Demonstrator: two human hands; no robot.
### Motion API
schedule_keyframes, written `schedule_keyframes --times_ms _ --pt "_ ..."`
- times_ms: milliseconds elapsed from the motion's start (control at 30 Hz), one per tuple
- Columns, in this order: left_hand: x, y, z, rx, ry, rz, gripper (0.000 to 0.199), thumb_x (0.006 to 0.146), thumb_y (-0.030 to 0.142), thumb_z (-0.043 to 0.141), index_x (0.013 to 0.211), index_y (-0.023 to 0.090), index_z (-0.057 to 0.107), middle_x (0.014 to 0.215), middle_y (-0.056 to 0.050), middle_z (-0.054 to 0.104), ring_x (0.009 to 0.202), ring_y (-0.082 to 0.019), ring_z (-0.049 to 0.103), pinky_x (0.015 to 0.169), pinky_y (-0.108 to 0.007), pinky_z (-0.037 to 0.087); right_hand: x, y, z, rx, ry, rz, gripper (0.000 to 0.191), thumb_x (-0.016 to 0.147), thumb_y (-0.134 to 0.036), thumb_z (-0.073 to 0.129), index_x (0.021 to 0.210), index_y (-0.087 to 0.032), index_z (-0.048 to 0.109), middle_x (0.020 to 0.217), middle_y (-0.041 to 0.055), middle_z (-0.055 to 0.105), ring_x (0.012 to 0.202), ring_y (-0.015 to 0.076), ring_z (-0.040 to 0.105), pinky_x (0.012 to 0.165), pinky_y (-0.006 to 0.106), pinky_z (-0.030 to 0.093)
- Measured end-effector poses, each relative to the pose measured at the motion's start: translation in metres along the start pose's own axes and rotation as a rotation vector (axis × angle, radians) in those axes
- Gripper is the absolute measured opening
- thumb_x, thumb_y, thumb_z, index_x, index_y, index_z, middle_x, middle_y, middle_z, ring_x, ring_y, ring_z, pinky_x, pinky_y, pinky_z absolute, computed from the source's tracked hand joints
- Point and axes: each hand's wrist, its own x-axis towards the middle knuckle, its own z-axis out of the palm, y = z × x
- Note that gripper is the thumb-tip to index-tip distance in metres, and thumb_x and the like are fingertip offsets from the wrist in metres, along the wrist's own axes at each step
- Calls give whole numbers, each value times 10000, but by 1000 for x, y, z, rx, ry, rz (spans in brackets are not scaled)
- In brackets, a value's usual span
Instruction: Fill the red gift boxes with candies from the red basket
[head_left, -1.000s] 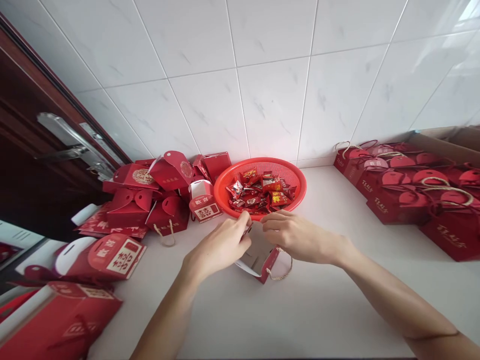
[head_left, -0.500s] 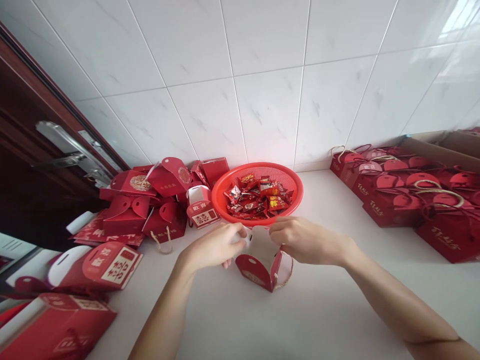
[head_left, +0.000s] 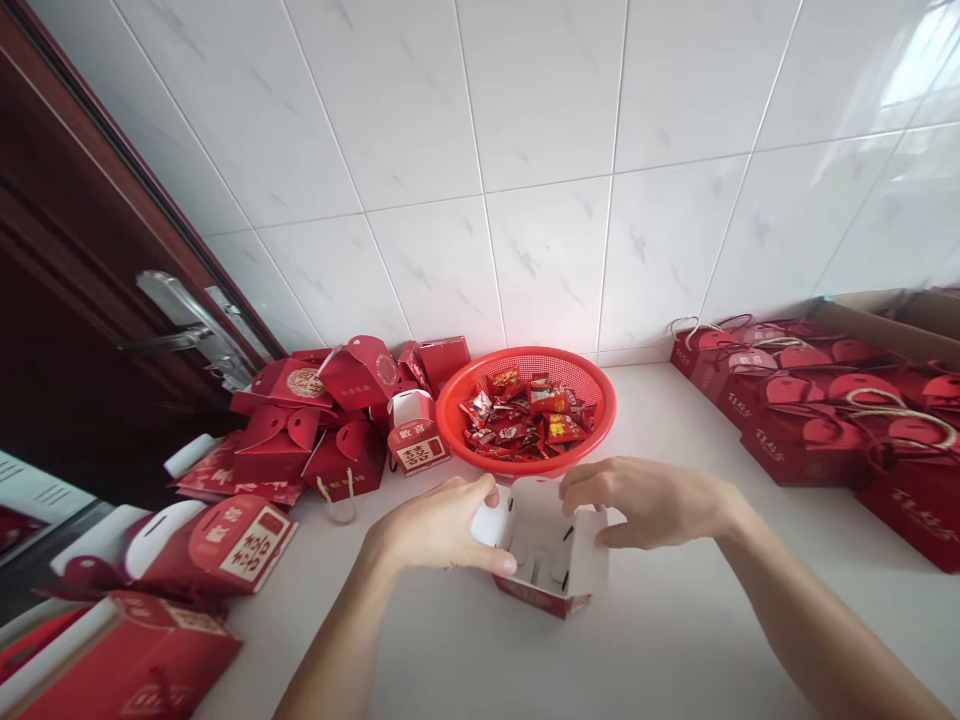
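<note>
A small red gift box (head_left: 536,597) sits on the white tabletop in front of me, its top open and its white inside showing with dark slots. My left hand (head_left: 457,530) grips its left flap, thumb at the near side and fingers behind. On the opposite side my right hand (head_left: 637,500) has hold of the right flap between thumb and fingers. Just behind the box stands a red plastic basket (head_left: 607,400), full of red-wrapped sweets (head_left: 517,410).
Several red gift boxes (head_left: 274,445) are piled at the left beside a dark door (head_left: 67,300). Closed, lettered gift boxes (head_left: 810,440) with cord handles stand in rows at the right, near a cardboard carton (head_left: 870,325). A white tiled wall (head_left: 540,240) closes off the back.
The box's top has been spread open, its flaps pulled apart, so its inside now shows. My hands have moved slightly outward and down. The view has tilted upward a little.
</note>
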Motion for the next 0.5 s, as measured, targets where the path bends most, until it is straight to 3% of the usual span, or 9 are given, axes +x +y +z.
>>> schedule_keyframes --times_ms 100,300,400,500 --pt "2 -1 -1 9 -54 -12 620 612 612 715 1049 229 498 1077 -72 574 459 -122 531 466 -289 426 1 5 0 32 -70 68 379 753 -113 708 1122 -185 653 1036 47 655 820 159 604 673 261 410" --pt "14 -11 1 -64 -126 -4 664 582 652 724 1013 217 467 1175 -108 529 459 -107 557 438 -285 457 7 11 6 -3 -65 169 446 701 -179 756 1117 -173 595 1053 54 628 823 177 587 613 257 366" --pt "13 -12 2 -45 -98 -6 641 614 649 704 1034 223 474 1180 -105 536 456 -108 561 444 -283 452 8 12 8 15 -55 170 502 691 -164 738 1163 -167 568 1051 58 640 817 177 597 594 251 369" --pt "8 -10 2 -11 -45 23 529 728 631 615 1066 242 498 1132 -73 578 465 -112 559 481 -276 437 5 11 5 28 -59 140 418 709 -164 727 1110 -170 607 981 45 659 807 177 608 604 253 386"
